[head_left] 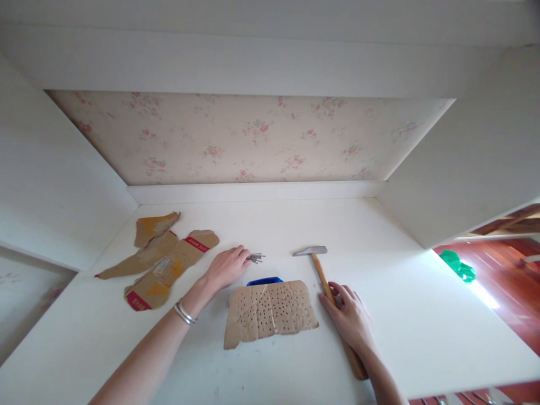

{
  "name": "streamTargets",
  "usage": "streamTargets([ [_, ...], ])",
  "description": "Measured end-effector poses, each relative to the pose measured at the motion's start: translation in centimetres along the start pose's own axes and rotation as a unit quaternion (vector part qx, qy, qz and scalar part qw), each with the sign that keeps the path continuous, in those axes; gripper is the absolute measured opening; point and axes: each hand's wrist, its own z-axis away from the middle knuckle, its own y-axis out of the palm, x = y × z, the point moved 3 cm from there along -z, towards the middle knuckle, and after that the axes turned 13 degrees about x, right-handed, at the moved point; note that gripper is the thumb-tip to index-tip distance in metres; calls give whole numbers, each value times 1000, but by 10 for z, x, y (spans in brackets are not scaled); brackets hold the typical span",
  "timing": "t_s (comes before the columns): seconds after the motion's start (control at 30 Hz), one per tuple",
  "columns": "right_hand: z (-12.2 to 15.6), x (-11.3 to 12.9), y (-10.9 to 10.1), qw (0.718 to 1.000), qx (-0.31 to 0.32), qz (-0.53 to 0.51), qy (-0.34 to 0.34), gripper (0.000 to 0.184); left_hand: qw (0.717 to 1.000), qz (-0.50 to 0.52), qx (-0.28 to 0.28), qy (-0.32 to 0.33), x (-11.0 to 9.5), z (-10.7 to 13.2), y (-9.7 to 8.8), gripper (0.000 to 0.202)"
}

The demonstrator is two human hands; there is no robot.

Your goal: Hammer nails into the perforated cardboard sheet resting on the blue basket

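My left hand [230, 265], with bracelets at the wrist, is closed on a small bunch of nails [256, 258] whose ends stick out to the right of the fingers. On the right, my right hand [346, 312] grips the wooden handle of a hammer [321, 275]. The hammer's grey metal head lies on the white surface, pointing away from me. Between my hands sits a piece of cardboard [272, 312] punched with many small holes. A blue object [264, 281] shows behind its far edge, mostly hidden under it.
Torn cardboard pieces [162, 261] lie at the left on the white tabletop [405, 315]. White panels close in the left, right and back, with floral wallpaper [253, 140] behind. A green plastic bag [458, 265] is on the reddish floor [512, 298] at right.
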Motion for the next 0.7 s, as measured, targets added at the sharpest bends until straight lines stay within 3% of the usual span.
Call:
streamTargets([
  [0.27, 0, 2, -1, 1000, -2, 3, -12, 39, 998, -21, -3, 67, -4, -14, 5, 19],
  [0.7, 1, 2, -2, 1000, 4, 4, -4, 39, 997, 21, -17, 76, 0, -19, 5, 22],
])
